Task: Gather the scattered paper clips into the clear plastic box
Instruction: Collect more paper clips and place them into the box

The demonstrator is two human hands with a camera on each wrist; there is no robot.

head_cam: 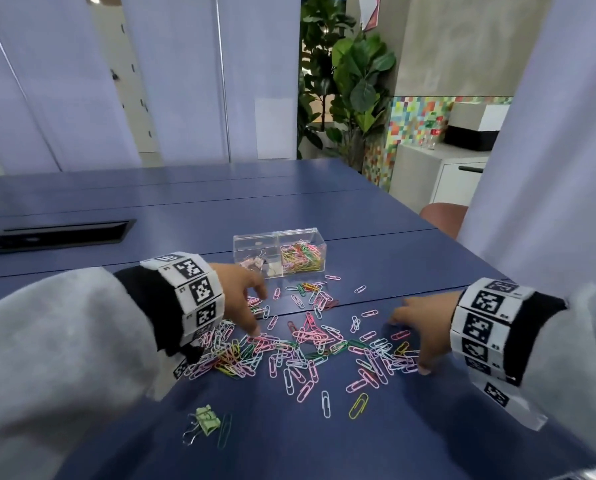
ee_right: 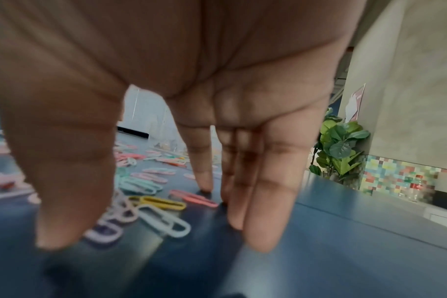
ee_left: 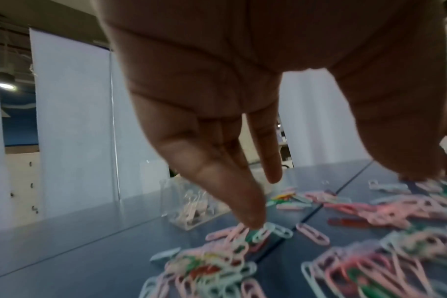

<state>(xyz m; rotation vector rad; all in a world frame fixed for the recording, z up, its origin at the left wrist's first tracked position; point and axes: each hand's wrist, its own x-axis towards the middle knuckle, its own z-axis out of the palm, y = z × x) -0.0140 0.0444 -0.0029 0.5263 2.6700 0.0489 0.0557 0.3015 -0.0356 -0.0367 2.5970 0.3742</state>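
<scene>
Left hand (head_cam: 242, 299) spread, fingertips (ee_left: 253, 219) touching paper clips (head_cam: 307, 344); right hand (head_cam: 424, 327) spread, fingertips on table (head_cam: 410, 251), holding nothing. Clear plastic box (head_cam: 279, 252) at 12 o'clock of pile.

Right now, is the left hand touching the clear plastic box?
Apart. In the left wrist view, the left hand fingertips press scattered coloured paper clips; bare table separates them from the clear plastic box.

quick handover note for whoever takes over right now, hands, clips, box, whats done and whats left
Left hand: open, fingertips on the left side of the paper clips. Right hand: open, fingertips on the table at the pile's right edge. Nothing held.
Clear plastic box stands behind the pile; its right compartment already holds clips, the left some binder clips.
Left to do: most clips are still scattered on the table. A green binder clip lies nearest you.
</scene>
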